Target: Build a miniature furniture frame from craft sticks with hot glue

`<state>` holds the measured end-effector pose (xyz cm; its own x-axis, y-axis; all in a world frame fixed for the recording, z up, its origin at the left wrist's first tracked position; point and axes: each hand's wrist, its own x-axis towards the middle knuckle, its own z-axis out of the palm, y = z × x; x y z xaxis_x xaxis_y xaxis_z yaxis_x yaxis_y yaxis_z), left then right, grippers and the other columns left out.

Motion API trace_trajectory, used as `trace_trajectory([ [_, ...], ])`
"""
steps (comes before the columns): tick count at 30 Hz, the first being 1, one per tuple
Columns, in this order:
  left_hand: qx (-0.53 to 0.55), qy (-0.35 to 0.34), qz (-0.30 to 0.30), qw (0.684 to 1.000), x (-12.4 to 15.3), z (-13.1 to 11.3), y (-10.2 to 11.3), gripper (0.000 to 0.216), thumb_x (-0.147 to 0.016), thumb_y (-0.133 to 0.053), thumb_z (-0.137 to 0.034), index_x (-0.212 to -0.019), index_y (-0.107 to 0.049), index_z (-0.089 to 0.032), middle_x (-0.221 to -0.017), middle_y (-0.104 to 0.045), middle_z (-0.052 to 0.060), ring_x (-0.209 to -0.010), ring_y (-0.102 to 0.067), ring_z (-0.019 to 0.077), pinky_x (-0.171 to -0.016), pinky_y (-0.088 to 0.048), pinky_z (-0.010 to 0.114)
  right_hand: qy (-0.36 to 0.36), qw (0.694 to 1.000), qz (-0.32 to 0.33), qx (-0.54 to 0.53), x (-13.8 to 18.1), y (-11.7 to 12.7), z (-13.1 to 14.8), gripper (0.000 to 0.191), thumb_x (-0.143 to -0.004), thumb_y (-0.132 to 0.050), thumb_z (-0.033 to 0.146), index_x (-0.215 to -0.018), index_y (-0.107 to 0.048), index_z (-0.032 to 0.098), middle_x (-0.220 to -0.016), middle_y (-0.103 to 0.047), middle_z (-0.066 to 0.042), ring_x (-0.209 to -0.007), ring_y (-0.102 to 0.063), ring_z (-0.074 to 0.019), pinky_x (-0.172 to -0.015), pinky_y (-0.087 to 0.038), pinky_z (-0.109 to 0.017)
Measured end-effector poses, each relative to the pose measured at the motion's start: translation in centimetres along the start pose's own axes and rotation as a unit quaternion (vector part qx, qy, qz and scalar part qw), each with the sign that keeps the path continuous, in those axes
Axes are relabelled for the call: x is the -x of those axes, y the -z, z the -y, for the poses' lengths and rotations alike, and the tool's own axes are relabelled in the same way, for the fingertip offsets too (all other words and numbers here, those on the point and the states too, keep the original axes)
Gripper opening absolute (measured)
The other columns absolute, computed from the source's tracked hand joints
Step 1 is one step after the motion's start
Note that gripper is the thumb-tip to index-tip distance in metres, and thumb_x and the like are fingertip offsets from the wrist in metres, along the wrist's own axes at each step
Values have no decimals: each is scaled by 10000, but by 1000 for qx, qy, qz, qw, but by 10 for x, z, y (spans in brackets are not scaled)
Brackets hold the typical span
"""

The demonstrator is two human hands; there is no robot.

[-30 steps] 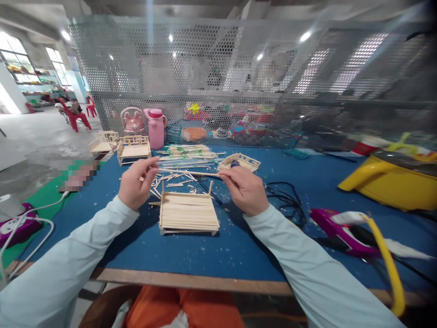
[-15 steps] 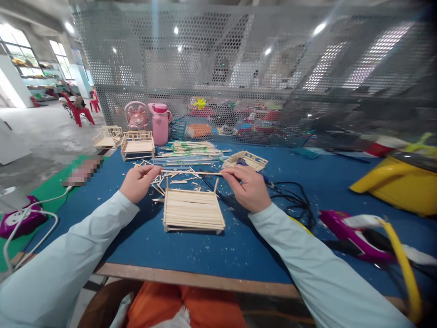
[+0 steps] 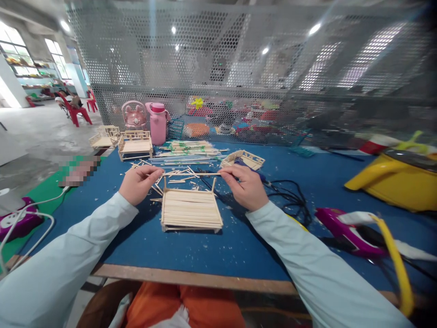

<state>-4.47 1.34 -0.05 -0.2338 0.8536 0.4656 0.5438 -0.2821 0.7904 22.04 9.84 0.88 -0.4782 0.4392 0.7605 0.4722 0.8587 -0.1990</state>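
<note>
Between my two hands a thin wooden stick (image 3: 194,174) is held level, one end in each. My left hand (image 3: 138,183) pinches its left end, and my right hand (image 3: 245,186) pinches the right end with thumb and fingers. Just below and nearer to me stands a small bench-like frame (image 3: 191,208) of glued sticks, with a slatted top and two upright posts at its far corners. The stick hangs over or slightly behind those posts; whether it touches them I cannot tell. Loose cut sticks (image 3: 177,175) lie scattered behind it.
Finished small stick chairs (image 3: 135,146) stand at the back left, beside a pink bottle (image 3: 158,125). Another stick piece (image 3: 251,160) lies behind my right hand. Black cable (image 3: 290,200), a purple tool (image 3: 351,232) and a yellow container (image 3: 396,182) are on the right. A perforated metal screen (image 3: 218,68) closes the back.
The whole view has shifted slightly, so everything sits a little further left. Both hands keep hold of the stick in nearly the same position over the frame.
</note>
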Motion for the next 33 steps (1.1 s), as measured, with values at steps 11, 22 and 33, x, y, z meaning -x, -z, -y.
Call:
trace_trajectory([
  [11,-5,-39,-17,999,1,3,0,299,-724,-566,-402,-826,-687,-149,-822,-693,69,-745,-605,178,-673,-473,278,-25,999,-11,-39,1,2,-2,146,-831,-488,238,-763,-605,185,-733,-659,-34,-698,-602,-159,-665,-456,-287],
  [22,-32,-11,-1,999,-1,3,-1,287,-687,-582,-408,-762,-699,-157,-761,-701,66,-756,-613,200,-694,-479,301,-12,1000,16,-14,3,3,-2,146,-816,-508,239,-724,-608,186,-725,-675,-37,-706,-615,-173,-693,-440,-307],
  [33,-28,2,17,999,1,0,-2,325,-699,-564,-425,-806,-701,-150,-788,-708,65,-765,-621,205,-696,-484,295,-14,1000,18,-10,3,4,-2,152,-813,-504,231,-723,-616,179,-716,-675,-36,-692,-610,-171,-682,-439,-297],
])
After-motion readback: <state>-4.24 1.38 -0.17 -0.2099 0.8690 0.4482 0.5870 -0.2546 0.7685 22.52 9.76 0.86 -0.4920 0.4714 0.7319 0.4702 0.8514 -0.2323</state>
